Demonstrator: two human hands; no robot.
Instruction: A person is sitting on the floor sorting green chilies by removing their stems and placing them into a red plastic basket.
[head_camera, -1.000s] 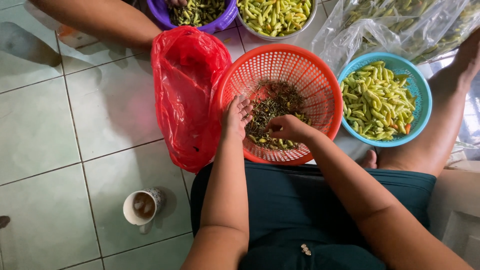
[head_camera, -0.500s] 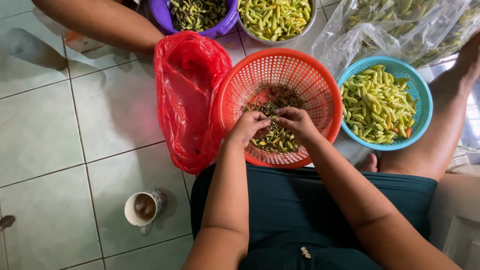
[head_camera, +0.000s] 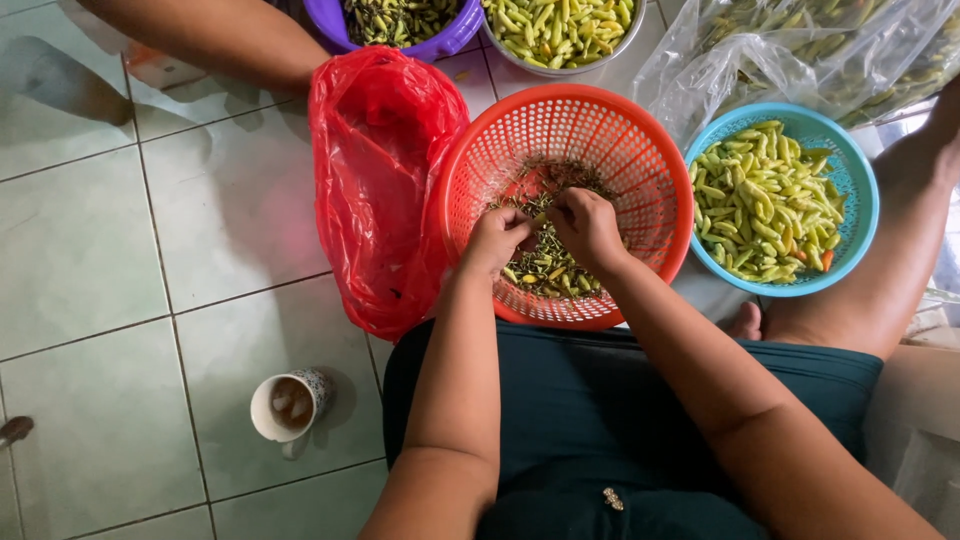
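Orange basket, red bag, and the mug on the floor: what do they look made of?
Orange basket: seemingly moulded plastic, matte, with a perforated lattice wall. Red bag: thin plastic film, glossy, crinkled and slightly translucent. Mug: probably glazed ceramic, white and smooth-rimmed with a patterned side; enamel can't be ruled out.

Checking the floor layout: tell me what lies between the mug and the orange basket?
Head view: the red bag lies between mug and orange basket.

Perforated plastic orange basket (head_camera: 600, 130), crinkled glossy red plastic bag (head_camera: 375, 170), smooth glazed floor tiles (head_camera: 90, 270)
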